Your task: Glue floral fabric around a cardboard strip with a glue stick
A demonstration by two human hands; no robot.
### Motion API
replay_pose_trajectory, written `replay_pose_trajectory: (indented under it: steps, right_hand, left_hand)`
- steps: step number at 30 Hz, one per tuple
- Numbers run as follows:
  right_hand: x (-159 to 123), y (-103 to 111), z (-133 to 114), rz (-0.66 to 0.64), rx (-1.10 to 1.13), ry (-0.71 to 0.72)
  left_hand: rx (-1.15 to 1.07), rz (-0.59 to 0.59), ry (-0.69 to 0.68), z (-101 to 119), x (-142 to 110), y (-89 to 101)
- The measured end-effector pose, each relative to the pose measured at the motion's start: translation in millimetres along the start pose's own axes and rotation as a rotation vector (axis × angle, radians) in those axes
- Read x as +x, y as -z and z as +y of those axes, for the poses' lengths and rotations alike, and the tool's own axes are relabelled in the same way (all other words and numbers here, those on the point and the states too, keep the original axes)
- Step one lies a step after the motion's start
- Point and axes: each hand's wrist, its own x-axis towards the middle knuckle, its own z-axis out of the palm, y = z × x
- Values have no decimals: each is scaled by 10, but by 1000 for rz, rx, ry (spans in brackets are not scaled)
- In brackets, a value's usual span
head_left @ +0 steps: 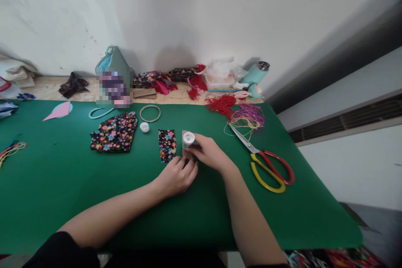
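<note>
My right hand (209,150) is closed around a small white glue-like bottle (189,138), its round white end facing up. Beneath the bottle lies a brown strip of card (184,134), mostly covered by bottle and fingers. The fingers of my left hand (177,174) are pinched at the strip's near end. Just left of the strip is a rectangular piece of black floral cloth (167,144), flat on the green table mat (141,222). Farther left, a small white cap (144,127) rests near a stack of the same floral fabric (116,134).
Large scissors (266,163) with red and yellow handles lie to the right, blades partly open. Red threads (221,105) and purple threads (249,116) are behind them. A ring (150,106), a pouch (121,60) and a mint flask (256,73) are toward the wall.
</note>
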Motion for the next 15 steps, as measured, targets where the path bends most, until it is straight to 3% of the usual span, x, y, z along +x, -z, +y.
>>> replay_pose_trajectory:
  steps: [4,9,15]
  right_hand:
    - [-3,19,-1,-115,29,24]
    - [-13,25,29,-11,3,-14]
    - [-23,66,12,-114,24,8]
  left_hand:
    - [7,-8,-2,1,4,0]
    - [-16,4,-12,8,-3,-28]
    - [-12,4,-9,14,-18,-56]
